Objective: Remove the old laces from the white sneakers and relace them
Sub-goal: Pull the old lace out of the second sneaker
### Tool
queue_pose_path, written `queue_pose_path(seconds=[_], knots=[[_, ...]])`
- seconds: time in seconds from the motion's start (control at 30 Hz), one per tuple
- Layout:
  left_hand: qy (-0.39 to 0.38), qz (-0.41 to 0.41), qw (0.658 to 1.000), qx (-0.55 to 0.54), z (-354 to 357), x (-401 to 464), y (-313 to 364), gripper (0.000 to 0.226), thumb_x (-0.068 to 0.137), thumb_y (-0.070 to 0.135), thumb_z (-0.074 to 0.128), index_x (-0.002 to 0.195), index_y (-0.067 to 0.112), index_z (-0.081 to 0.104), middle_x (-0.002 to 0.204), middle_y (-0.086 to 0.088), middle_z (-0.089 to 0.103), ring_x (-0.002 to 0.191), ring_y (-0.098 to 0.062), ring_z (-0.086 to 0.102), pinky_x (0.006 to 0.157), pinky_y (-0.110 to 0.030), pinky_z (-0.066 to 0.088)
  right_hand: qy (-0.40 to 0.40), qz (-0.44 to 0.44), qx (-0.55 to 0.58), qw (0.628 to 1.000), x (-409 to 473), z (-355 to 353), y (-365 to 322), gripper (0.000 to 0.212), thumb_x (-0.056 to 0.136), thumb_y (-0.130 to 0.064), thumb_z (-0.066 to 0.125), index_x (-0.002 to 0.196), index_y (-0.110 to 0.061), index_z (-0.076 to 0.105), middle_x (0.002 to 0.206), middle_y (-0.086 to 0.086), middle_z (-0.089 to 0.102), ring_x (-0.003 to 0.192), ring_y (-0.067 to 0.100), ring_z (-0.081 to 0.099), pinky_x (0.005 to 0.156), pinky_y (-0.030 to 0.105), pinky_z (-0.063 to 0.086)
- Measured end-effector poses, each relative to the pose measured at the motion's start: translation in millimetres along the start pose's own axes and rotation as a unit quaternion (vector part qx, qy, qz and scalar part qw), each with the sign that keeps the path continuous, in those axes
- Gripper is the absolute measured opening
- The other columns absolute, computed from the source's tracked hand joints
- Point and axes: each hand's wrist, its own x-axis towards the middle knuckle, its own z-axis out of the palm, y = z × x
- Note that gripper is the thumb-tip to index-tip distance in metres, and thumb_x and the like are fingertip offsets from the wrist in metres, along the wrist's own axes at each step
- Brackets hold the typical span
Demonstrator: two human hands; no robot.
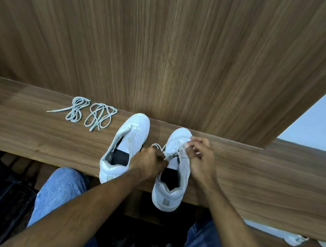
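Two white sneakers sit on the counter, and we pinch the lace on the right one with our left hand and right hand, while the other has none and two loose laces wait nearby.

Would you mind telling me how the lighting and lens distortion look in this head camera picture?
Head view: wide-angle bending curves the wooden ledge; a bright sheen runs down the wood panel; the hands, left and right, look slightly soft on the right sneaker.
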Motion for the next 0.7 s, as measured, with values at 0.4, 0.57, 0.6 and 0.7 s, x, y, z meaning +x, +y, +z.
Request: queue_pose_path(seconds=[0.4, 0.57, 0.6, 0.7], knots=[[0.015, 0.001, 1.0, 0.002, -0.5, -2.4, 4.6, 0.018, 0.083, 0.039, 0.065, 0.081, 0.022, 0.07, 0.083, -0.003, 0.063, 0.089, -0.027, 0.062, 0.067, -0.027, 0.039, -0.104, -0.055, -0.348, 0.93, -9.0, -7.3, 4.0, 0.048, 0.083, -0.038, 0.051, 0.128, -0.023, 0.056, 0.146, 0.007, 0.039, 0.142, 0.03, 0.026, 0.107, 0.047, 0.029], [0.015, -0.004, 1.0, -0.001, -0.3, -4.0, 4.9, 0.018, 0.083, 0.037, 0.063, 0.072, 0.022, 0.065, 0.087, -0.008, 0.066, 0.088, -0.03, 0.062, 0.065, -0.028, 0.038, -0.184, -0.076, -0.38, 0.904, -12.6, 21.6, 17.4, 0.026, 0.094, -0.03, 0.049, 0.11, -0.021, 0.068, 0.135, -0.001, 0.051, 0.139, 0.019, 0.029, 0.109, 0.041, 0.029], [0.017, -0.007, 1.0, -0.005, -0.3, -3.4, 3.8, 0.02, 0.083, 0.038, 0.064, 0.072, 0.021, 0.065, 0.086, -0.008, 0.065, 0.087, -0.03, 0.062, 0.064, -0.028, 0.037, -0.168, -0.066, -0.337, 0.924, -10.5, 21.5, 17.2, 0.023, 0.094, -0.029, 0.052, 0.105, -0.02, 0.071, 0.129, -0.003, 0.055, 0.134, 0.018, 0.035, 0.106, 0.039, 0.032], [0.016, -0.003, 1.0, -0.009, -0.8, -2.7, 2.4, 0.021, 0.082, 0.04, 0.066, 0.077, 0.02, 0.069, 0.079, -0.003, 0.06, 0.085, -0.028, 0.062, 0.064, -0.027, 0.037, -0.068, 0.015, -0.1, 0.993, -0.5, 5.1, 8.9, 0.011, 0.087, -0.017, 0.065, 0.083, -0.019, 0.074, 0.107, -0.008, 0.06, 0.111, 0.016, 0.055, 0.095, 0.038, 0.044]])
